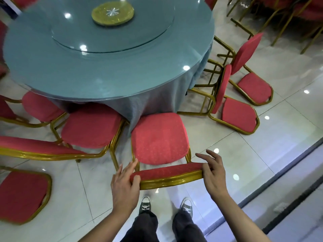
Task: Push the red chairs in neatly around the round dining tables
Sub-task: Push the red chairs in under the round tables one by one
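Observation:
A red chair with a gold frame stands right in front of me, its seat pointing at the round table, whose blue cloth the seat's front edge meets. Its backrest lies across the view just above my shoes. My left hand holds the backrest's left end, thumb curled over the near side and fingers along the far side. My right hand rests on the right end with its thumb on top and its fingers spread straight past it.
Left of it, two red chairs sit partly under the table. Another seat is at lower left. Two chairs at the right face away from the table. Stacked chairs fill the far right. A raised ledge runs at the right.

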Demonstrator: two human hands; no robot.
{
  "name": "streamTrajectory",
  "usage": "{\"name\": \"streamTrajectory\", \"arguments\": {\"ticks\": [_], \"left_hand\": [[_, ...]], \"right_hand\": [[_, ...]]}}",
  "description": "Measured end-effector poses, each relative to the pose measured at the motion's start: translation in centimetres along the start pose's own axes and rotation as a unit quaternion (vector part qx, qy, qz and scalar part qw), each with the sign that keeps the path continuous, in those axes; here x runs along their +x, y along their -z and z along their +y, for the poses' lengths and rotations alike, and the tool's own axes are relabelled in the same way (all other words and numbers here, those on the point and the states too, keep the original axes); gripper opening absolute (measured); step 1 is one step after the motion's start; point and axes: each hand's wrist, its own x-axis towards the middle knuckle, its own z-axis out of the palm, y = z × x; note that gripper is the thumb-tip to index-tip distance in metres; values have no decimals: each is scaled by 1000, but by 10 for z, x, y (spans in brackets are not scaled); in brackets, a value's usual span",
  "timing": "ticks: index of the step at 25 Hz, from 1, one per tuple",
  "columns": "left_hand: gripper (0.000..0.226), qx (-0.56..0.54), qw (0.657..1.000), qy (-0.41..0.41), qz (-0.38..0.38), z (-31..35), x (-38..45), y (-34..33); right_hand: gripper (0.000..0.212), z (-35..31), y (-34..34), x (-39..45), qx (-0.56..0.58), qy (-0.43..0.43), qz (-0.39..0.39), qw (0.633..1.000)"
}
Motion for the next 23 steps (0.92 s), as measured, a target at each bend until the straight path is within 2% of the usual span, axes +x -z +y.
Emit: {"name": "streamTrajectory", "arguments": {"ticks": [8,11,14,19,23], "left_hand": [[70,-11,999,34,11,44,-4,-31],[70,-2,998,52,19,47,0,-35],[72,26,997,63,35,51,7,-37],[71,20,996,78,44,53,8,-39],[71,5,995,82,54,55,7,-41]], "right_hand": [[42,9,35,50,-37,19,-56,998],[32,9,36,57,-71,0,-70,995],[57,3,34,69,-208,47,-65,975],[61,13,43,69,-215,175,-90,957],[60,22,40,63,-215,129,-68,966]]}}
